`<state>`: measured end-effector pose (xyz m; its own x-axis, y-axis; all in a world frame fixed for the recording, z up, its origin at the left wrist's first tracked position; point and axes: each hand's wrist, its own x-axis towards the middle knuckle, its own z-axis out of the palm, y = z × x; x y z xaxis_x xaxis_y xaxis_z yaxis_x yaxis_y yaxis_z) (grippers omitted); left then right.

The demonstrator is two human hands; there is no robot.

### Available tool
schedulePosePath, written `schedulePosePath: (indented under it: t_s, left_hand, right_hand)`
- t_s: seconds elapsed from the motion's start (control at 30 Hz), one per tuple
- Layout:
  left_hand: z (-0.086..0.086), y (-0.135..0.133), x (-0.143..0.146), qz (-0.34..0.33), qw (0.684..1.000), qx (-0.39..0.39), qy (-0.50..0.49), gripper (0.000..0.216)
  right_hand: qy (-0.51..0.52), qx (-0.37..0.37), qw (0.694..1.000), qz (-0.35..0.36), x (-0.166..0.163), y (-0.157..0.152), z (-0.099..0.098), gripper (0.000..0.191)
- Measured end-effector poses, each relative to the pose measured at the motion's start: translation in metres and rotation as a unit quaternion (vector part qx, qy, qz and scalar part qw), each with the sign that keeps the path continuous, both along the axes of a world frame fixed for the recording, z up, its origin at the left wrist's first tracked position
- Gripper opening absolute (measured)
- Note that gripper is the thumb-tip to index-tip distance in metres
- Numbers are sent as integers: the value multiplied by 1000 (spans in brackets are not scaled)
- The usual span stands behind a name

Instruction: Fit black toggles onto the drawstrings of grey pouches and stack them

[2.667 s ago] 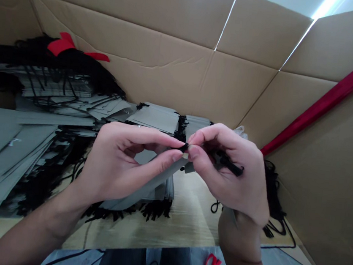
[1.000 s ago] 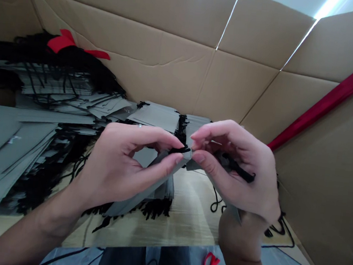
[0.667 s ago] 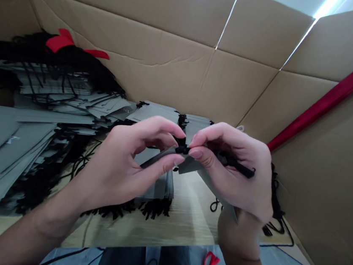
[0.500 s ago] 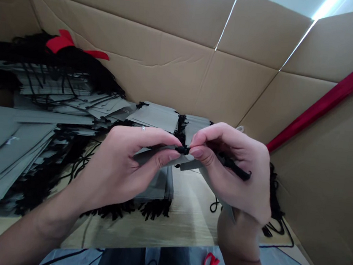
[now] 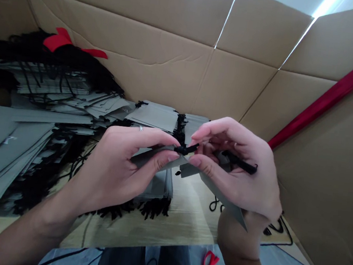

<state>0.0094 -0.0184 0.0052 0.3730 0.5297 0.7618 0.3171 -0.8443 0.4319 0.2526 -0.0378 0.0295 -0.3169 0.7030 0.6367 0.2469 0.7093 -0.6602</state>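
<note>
Between my hands is a grey paper bag [image 5: 169, 165] with black cord at its edge. My left hand [image 5: 128, 161] is closed, its thumb and index finger pinching that edge beside the knotted black cord [image 5: 184, 150]. The cord's short end points toward my right hand [image 5: 239, 169]. My right thumb and index finger are parted around the cord end, while the thumb rests on the bag. Grey paper runs under the right palm, and a second black cord end [image 5: 244, 163] sticks out across it. The curled right fingers partly hide what they grip.
Stacks of grey bags with black cords [image 5: 9, 143] cover the table's left side. More flat piles [image 5: 154, 115] lie behind my hands. Cardboard walls [image 5: 175, 30] enclose the table. A red strip [image 5: 327, 98] slants at right; a red ribbon loop [image 5: 209, 263] lies below the table edge.
My right thumb and index finger have parted from the cord knot and shifted slightly right, showing the cord's end. The bag's corner now shows more below my right wrist. My left hand keeps its pinch.
</note>
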Motion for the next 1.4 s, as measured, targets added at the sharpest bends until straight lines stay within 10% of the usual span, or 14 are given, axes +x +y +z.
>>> schedulePosePath:
  t_s: [0.47, 0.93, 1.4]
  left_hand:
    - [-5, 0, 6, -8, 995, 90, -48, 27]
    - [3, -5, 9, -78, 982, -150, -83, 10]
    - [15, 0, 1, -100, 972, -213, -19, 12]
  right_hand:
    - [24, 22, 999, -30, -14, -4, -5, 12]
    - [7, 135, 990, -51, -34, -10, -13, 30]
    - [-63, 100, 993, -26, -20, -5, -8, 29]
